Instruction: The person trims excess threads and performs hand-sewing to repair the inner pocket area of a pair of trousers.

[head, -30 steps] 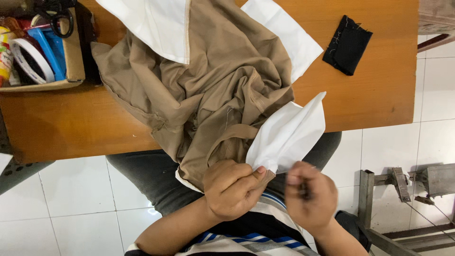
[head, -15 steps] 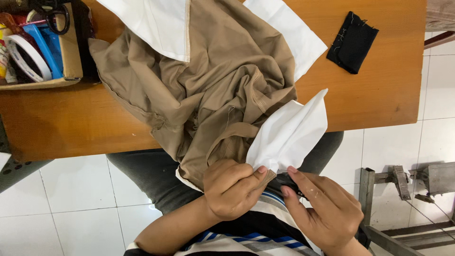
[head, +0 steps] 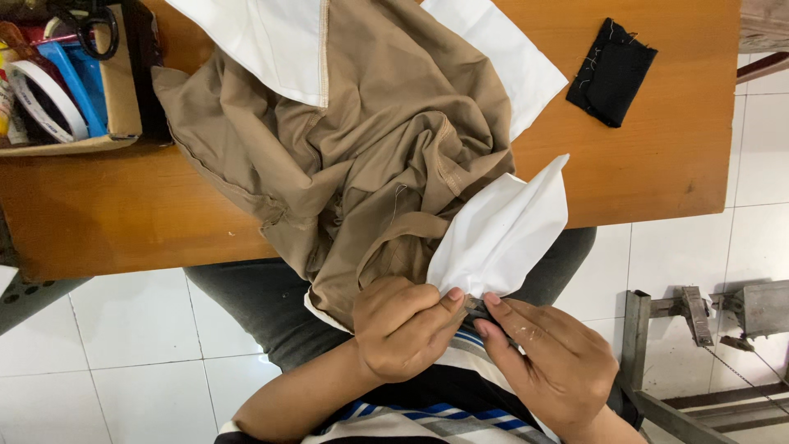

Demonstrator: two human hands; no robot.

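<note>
We hold the white lining (head: 503, 232) at its lower corner, just above our lap. The left hand (head: 403, 327) is curled, thumb and forefinger pinched on the lining's edge. The right hand (head: 549, 362) meets it from the right, fingers extended, tips touching the same corner; a small dark item may sit under those fingers, though the view is unclear. The lining joins the tan garment (head: 353, 156), which drapes over the counter (head: 657, 164) edge. A black patch (head: 611, 72) lies well apart.
</note>
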